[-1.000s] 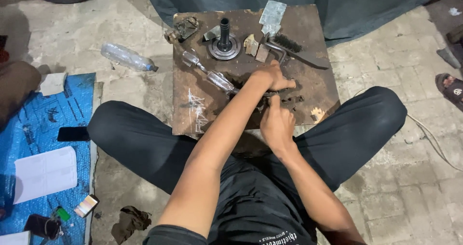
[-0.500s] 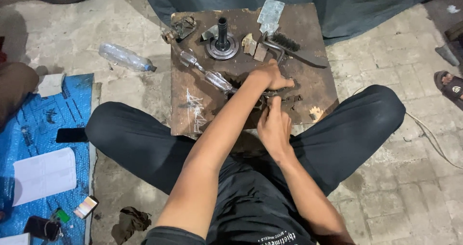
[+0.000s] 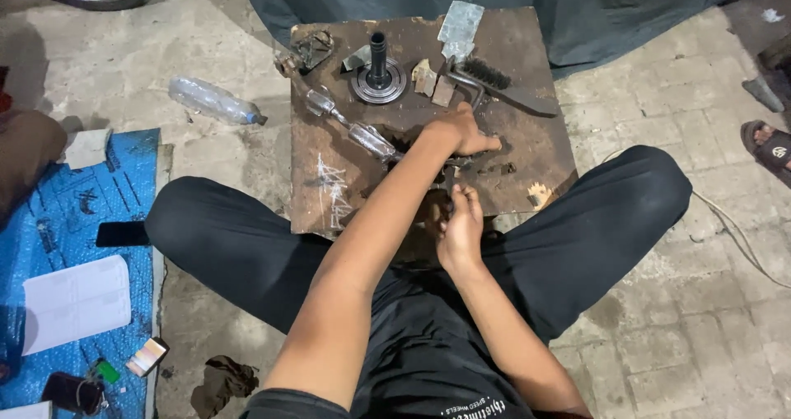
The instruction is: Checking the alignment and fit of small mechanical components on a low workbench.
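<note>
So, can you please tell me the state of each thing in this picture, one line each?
left hand: pressed on a small dark part on the board
right hand: closed near the board's front edge, its hold unclear
wooden board: flat, stained
plastic bottle: lying on its side
wire brush: lying flat
shaft with round flange: standing upright
phone: screen dark

The left hand (image 3: 461,132) reaches forward on a long outstretched arm, palm down, fingers curled. The right hand (image 3: 460,225) sits just behind it, loosely fisted.
</note>
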